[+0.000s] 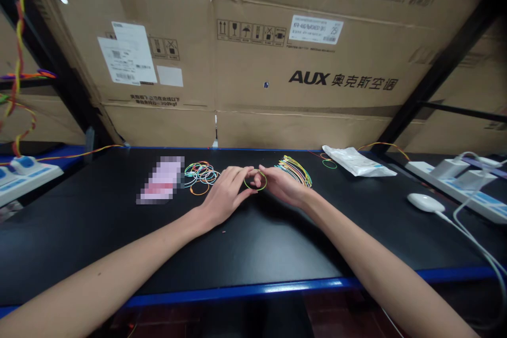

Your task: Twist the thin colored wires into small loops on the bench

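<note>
A thin yellow-green wire loop (266, 182) is held up between my two hands above the black table. My left hand (229, 190) pinches its left side, with thumb and fingertips closed on it. On the other side, my right hand (283, 185) grips the loop near its top; some of its fingers are hidden behind it. To the left of my left hand lies a tangle of coloured wire loops (201, 173) in orange, green, white and blue. Just behind my right hand is a bundle of straight coloured wires (298, 170), partly covered by the hand.
A white plastic packet (356, 161) lies at the back right, beside a green loop (329, 163). Power strips stand on the right (459, 190) and left (29, 179). A white charger (425, 203) trails cables. Cardboard (253, 63) walls the back. A blurred pink item (162, 179) sits left.
</note>
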### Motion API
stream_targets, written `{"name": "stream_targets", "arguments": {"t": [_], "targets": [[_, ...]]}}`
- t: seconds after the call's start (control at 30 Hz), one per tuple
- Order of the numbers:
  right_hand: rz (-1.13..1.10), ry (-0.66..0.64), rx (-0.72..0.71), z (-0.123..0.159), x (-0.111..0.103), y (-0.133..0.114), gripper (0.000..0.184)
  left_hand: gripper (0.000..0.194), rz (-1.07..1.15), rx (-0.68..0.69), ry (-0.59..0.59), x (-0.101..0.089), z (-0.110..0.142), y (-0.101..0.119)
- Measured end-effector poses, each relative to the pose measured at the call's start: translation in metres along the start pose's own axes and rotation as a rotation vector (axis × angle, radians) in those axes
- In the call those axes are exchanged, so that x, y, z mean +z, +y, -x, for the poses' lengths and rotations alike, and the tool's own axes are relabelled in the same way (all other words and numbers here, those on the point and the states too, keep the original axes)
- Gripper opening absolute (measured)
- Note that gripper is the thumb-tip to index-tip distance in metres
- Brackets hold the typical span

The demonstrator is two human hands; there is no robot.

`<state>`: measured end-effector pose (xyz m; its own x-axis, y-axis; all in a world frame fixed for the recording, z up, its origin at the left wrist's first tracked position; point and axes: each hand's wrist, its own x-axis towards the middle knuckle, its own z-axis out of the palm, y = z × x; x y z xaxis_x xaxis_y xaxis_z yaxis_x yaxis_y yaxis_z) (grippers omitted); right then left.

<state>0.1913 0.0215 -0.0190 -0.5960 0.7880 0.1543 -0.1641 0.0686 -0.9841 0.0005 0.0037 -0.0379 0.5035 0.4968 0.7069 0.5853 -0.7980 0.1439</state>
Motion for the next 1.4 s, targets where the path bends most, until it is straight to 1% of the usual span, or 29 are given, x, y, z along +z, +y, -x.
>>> {"name": "stream_targets", "arguments": {"t": [0.13, 0.3, 0.53, 0.73, 0.83, 0.97, 1.17, 1.23, 1.27, 1.33, 1.4], "targets": [[0.036, -0.045, -0.003, 0.002, -0.003, -0.004, 0.041, 0.041, -0.009, 0.022, 0.014, 0.000, 0.000, -0.001], [0.280, -0.047, 0.011, 0.004, -0.005, -0.008, 0.043, 0.040, -0.020, 0.030, 0.000, 0.001, 0.001, -0.003], [0.536, -0.080, -0.146, 0.002, -0.003, -0.012, 0.048, 0.036, -0.037, 0.012, -0.057, 0.000, 0.001, -0.003], [0.760, 0.007, -0.192, 0.002, 0.001, -0.013, 0.047, 0.035, -0.097, 0.034, -0.050, -0.001, 0.000, -0.002], [0.838, 0.080, -0.186, 0.002, 0.003, -0.010, 0.045, 0.035, -0.138, 0.048, -0.035, -0.001, 0.000, -0.002], [0.868, 0.152, -0.162, 0.003, 0.004, -0.005, 0.042, 0.037, -0.171, 0.065, -0.008, -0.002, 0.000, -0.001], [0.950, 0.228, -0.202, 0.004, 0.008, -0.002, 0.040, 0.038, -0.201, 0.068, -0.004, 0.000, 0.001, -0.001], [0.884, 0.227, -0.203, 0.003, 0.010, -0.003, 0.040, 0.038, -0.210, 0.061, 0.000, 0.000, 0.001, 0.000], [0.794, 0.215, -0.195, 0.002, 0.011, -0.003, 0.041, 0.039, -0.212, 0.054, 0.005, 0.000, 0.001, 0.000], [0.517, 0.174, -0.145, 0.000, 0.012, -0.004, 0.042, 0.040, -0.206, 0.035, 0.023, 0.000, 0.001, 0.000], [0.209, 0.120, -0.067, 0.000, 0.013, -0.004, 0.041, 0.042, -0.184, 0.019, 0.035, 0.001, 0.001, 0.000]]}}
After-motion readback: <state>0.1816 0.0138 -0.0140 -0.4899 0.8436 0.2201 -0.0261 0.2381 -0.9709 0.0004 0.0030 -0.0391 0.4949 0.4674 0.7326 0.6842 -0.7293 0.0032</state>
